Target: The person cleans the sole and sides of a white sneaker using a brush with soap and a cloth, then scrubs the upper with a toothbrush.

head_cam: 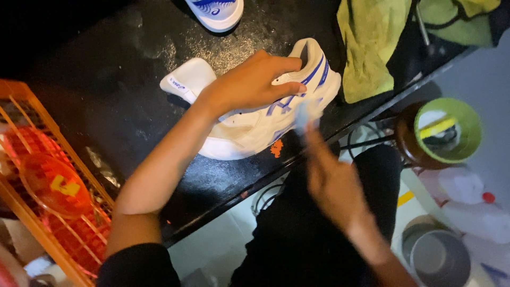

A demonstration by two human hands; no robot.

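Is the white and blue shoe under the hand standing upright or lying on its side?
On its side: the white shoe shows its blue-striped side upward on the black table, pressed by the left hand.

Shoe-cleaning workbench: sneakers, rags, tubs.

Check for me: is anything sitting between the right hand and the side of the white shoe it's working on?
Nothing visible does. The right hand reaches the white shoe directly, its blurred fingertips and a small pale item at the shoe's side. The left hand grips the shoe's top, clear of that spot. The yellow-green cloth lies off to the side.
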